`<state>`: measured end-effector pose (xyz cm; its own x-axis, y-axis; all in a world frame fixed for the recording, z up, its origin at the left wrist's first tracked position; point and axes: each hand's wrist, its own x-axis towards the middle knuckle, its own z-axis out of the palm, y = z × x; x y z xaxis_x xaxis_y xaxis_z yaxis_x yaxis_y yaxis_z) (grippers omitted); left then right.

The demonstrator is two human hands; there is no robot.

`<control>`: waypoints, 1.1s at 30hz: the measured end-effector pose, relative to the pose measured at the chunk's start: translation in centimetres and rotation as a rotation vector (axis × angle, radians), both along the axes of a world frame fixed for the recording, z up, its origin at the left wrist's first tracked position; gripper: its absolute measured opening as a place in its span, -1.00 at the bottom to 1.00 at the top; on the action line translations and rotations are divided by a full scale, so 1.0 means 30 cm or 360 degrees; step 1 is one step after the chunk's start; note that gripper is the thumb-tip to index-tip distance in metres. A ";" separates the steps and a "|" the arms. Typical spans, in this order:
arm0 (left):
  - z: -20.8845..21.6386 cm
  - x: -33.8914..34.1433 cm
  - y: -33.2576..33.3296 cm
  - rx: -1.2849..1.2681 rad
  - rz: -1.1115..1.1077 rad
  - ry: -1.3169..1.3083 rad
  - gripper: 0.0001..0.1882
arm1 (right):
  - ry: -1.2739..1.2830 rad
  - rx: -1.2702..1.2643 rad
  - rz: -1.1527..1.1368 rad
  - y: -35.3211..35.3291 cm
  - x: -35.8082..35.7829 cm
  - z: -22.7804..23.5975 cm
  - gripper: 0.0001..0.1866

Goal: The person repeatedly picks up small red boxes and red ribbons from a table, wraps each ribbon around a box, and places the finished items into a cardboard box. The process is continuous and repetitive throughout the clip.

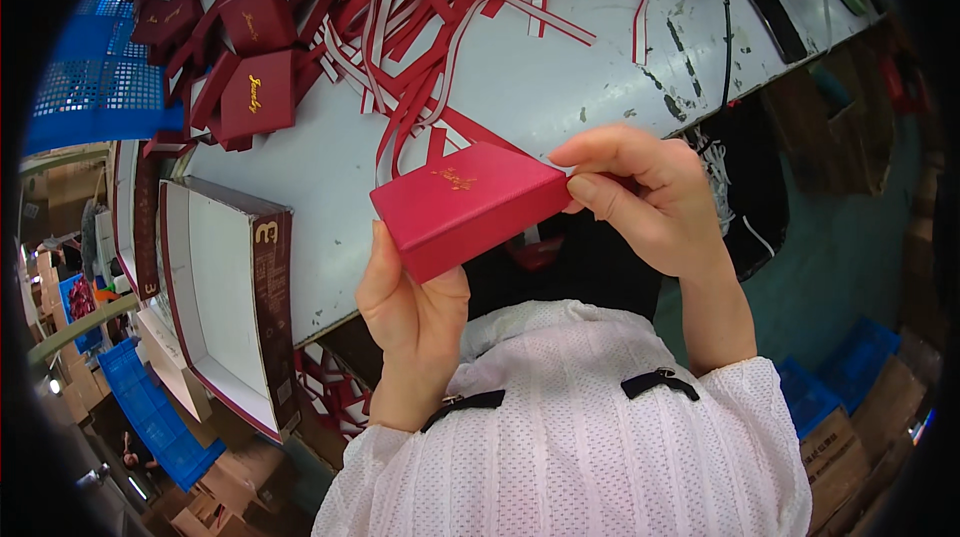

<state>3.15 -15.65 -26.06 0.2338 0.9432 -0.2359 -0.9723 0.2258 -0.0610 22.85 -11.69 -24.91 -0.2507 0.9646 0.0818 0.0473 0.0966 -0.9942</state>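
1. A flat red box (465, 207) with a small gold mark on its lid is being held in the air above the near edge of the grey worktop (560, 77), in front of the person's chest.
2. The box is being supported by the left hand (410, 312) from below, at its near left corner. The grip is closed on the box, with the thumb against the side wall.
3. The far right corner is being pinched by the right hand (650, 192). The fingers are closed on the box's edge.
4. The box is judged to be light and stiff, probably covered card. Its walls are likely to dent under hard pressure.
5. The covering looks smooth and is judged mildly slippery. Hold is best taken at opposite corners or side walls, not on the flat lid.
6. Red and white strips (440, 7) and darker red boxes (255, 87) are lying further back on the worktop. An open white-lined tray (225, 287) is standing to the left.
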 end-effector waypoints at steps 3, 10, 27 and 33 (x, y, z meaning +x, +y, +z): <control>-0.006 0.016 0.012 0.0135 0.0017 0.0052 -0.74 | 0.0116 -0.0118 0.0025 -0.004 -0.001 0.006 -0.87; -0.035 0.130 0.075 0.0367 0.0358 0.1266 -0.70 | -0.0267 0.0105 -0.0049 -0.031 -0.040 0.018 -0.81; 0.028 0.047 0.067 0.0015 -0.0115 -0.0098 -0.60 | -0.0186 0.0180 -0.0174 0.004 0.019 -0.017 -0.81; -0.087 0.127 0.054 0.0613 0.0211 0.1199 -0.55 | -0.0341 0.0336 -0.0187 -0.041 -0.025 -0.020 -0.86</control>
<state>6.97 -14.02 -28.68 0.0255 0.9980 0.0587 -0.7423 -0.0204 0.6698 22.11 -12.93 -25.51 -0.1715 0.9553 0.2406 0.2764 0.2811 -0.9190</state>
